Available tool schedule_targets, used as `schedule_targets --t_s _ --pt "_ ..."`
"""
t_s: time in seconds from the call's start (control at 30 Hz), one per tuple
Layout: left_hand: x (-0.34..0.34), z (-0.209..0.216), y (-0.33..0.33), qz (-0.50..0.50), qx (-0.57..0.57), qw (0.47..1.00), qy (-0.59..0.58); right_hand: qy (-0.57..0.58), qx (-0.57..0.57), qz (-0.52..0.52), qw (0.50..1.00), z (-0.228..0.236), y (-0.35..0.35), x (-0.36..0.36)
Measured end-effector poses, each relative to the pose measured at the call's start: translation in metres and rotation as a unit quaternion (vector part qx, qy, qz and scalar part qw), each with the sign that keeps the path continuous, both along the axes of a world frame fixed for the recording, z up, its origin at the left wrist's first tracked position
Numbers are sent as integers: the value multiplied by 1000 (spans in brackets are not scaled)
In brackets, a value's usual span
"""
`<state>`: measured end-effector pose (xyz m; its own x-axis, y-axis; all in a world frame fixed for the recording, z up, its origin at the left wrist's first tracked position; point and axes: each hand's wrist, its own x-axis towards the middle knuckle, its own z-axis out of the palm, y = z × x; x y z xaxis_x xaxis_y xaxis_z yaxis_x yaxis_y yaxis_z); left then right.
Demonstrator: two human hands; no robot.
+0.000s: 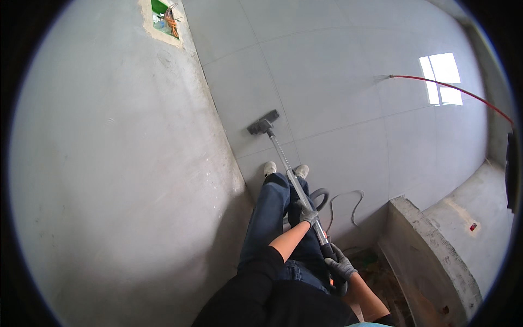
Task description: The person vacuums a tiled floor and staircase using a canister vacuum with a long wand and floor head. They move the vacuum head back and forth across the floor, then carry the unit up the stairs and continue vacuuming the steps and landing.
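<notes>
A vacuum cleaner wand (pixel 298 186), a long silver metal tube, slants up and left from my body toward the floor. Its dark floor head (pixel 263 123) rests on the tiles close to the left wall. My left hand (pixel 308 215), in a grey glove, is wrapped round the tube partway along it. Lower down, my gloved right hand (pixel 341 266) closes on the black handle end (pixel 327 251). A grey hose (pixel 322 196) curves beside my right leg, partly hidden by the tube and my legs.
Large grey tiles (pixel 338 71) cover the floor. A bare plaster wall (pixel 120 163) runs along my left, with an opening holding loose wires (pixel 171 24). A red cable (pixel 441 83) crosses at right. A thin cord (pixel 357 204) lies near a rough low wall (pixel 430 234).
</notes>
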<state>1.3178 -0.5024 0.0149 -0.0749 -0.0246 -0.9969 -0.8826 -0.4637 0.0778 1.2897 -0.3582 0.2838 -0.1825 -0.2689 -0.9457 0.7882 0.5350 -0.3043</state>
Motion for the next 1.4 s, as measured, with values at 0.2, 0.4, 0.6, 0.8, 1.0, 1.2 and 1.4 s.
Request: schedule_targets --t_s 0.2,0.4,0.6,0.8,1.0,1.2,1.4 --pt "-54 -50 -112 -79 -206 972 82 17 -42 -15 999 -68 -100 -32" --pt "-154 -123 -351 -132 -231 960 86 40 -110 15 993 -180 -306 -103" --pt "-130 -146 -381 -185 -219 955 75 105 -61 120 985 -201 -342 -82" --pt "-28 -171 -229 -241 -277 928 70 92 -71 60 991 -148 -207 -10" --pt "103 -95 -30 21 -138 981 136 -29 42 111 993 -34 -62 49" --pt "121 -17 13 53 -79 995 12 -13 119 60 991 36 -47 82" --pt "63 -5 -98 111 -27 993 1 128 79 92 984 -9 -91 78"
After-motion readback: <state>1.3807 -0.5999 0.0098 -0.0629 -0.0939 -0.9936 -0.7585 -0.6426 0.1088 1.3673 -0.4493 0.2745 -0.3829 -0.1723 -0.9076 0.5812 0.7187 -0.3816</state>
